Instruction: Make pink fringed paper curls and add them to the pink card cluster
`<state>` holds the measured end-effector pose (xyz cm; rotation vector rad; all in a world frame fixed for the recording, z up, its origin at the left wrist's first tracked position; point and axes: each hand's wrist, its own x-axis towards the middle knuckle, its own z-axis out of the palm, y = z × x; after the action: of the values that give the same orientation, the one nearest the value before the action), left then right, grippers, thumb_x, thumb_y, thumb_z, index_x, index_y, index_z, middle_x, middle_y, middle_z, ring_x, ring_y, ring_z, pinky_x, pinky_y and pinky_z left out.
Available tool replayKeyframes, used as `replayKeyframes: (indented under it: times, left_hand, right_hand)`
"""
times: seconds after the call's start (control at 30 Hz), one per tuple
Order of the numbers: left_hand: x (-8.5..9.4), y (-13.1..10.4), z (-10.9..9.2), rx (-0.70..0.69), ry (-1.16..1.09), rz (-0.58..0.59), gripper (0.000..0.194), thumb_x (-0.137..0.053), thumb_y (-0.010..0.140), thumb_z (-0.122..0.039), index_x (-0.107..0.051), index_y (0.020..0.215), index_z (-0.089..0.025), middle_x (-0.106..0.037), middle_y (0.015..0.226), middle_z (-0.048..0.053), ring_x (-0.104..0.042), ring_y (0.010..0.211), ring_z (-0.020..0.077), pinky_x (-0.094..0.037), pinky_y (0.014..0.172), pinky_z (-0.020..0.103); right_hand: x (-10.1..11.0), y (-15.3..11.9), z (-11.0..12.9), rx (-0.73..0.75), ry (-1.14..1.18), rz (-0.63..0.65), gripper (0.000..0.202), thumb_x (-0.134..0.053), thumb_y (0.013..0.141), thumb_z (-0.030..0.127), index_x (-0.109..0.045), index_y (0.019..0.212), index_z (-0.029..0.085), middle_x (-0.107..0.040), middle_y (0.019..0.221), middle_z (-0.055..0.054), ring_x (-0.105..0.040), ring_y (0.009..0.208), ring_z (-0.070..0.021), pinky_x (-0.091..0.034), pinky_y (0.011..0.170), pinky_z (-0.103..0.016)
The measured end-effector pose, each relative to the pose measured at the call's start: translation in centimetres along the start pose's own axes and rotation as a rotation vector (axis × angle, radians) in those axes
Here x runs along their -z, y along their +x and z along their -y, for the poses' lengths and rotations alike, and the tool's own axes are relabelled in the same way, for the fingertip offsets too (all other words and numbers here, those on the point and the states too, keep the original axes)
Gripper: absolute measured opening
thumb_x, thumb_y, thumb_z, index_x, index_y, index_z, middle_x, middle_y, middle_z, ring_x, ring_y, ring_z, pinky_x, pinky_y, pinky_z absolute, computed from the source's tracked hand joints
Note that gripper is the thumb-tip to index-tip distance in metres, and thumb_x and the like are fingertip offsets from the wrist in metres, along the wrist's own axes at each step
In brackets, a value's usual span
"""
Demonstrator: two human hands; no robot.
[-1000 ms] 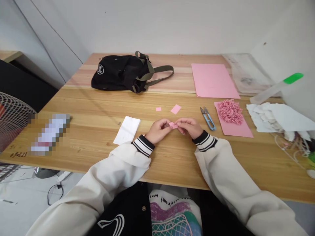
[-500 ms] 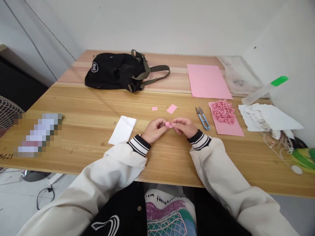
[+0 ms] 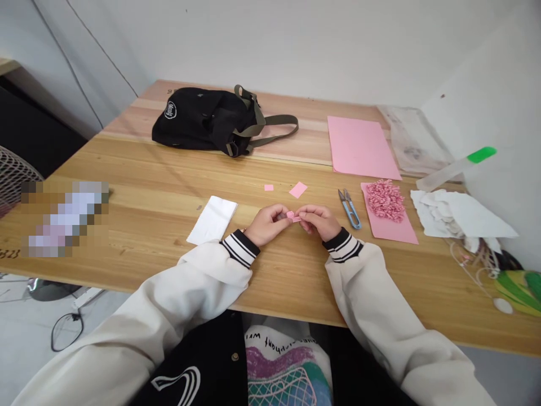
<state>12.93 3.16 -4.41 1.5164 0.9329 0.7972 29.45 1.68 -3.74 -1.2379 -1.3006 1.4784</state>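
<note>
A small folded pink paper piece [image 3: 292,216] is pinched between my two hands above the wooden table. My left hand [image 3: 269,224] grips its left end with thumb and fingers, and my right hand [image 3: 318,220] has its right end. Just beyond them lie a tiny pink paper rectangle [image 3: 269,187] and a larger one [image 3: 298,189]. Blue-handled thread snips [image 3: 349,210] rest to the right of my right hand. Further right, a bundle of pink curly strands [image 3: 385,201] sits on a pink sheet [image 3: 397,230].
A black bag [image 3: 203,119] lies at the back left, a large pink sheet [image 3: 362,148] at the back right. White folded cloth [image 3: 212,220] is left of my hands. White paper scraps [image 3: 482,214] and a green-tipped clear tube [image 3: 456,168] are at the right; a blurred-out object [image 3: 70,217] is far left.
The view has shifted and tilted slightly. Both hands stay on the small pink piece, whose right part now shows as a narrow strip at my right fingertips.
</note>
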Motion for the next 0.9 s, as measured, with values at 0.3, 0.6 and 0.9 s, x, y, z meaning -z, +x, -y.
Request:
replayKeyframes:
  times: [0.3,0.6,0.9]
  left_hand:
    - [0.0,-0.1,-0.3,0.016,0.006,-0.014,0.027,-0.059,0.069,-0.040,-0.053,0.069,-0.014,-0.043,0.058,-0.004,-0.037,0.055,0.0083,-0.031,0.053,0.022]
    - [-0.1,-0.1,0.3,-0.017,0.029,-0.005,0.026,-0.057,0.071,-0.040,-0.052,0.069,-0.015,-0.044,0.059,-0.004,-0.038,0.055,0.0082,-0.032,0.053,0.022]
    - [0.9,-1.0,-3.0,-0.565,0.957,0.113,0.018,-0.042,0.084,-0.020,-0.056,0.075,-0.014,-0.058,0.071,0.006,-0.051,0.069,0.0158,-0.035,0.064,0.029]
  right_hand:
    - [0.0,0.0,-0.1,-0.002,-0.001,-0.012,0.024,-0.063,0.064,0.038,-0.061,0.069,0.015,-0.044,0.040,0.007,-0.035,0.036,-0.0055,-0.026,0.038,-0.021]
    - [-0.1,-0.1,-0.2,0.016,-0.059,-0.025,0.029,-0.064,0.066,0.043,-0.060,0.069,0.015,-0.043,0.040,0.007,-0.035,0.036,-0.0052,-0.026,0.037,-0.021]
    - [0.8,0.4,-0.7,0.017,0.104,-0.029,0.042,-0.060,0.068,0.057,-0.062,0.068,0.015,-0.045,0.041,0.005,-0.037,0.034,-0.0059,-0.025,0.035,-0.021]
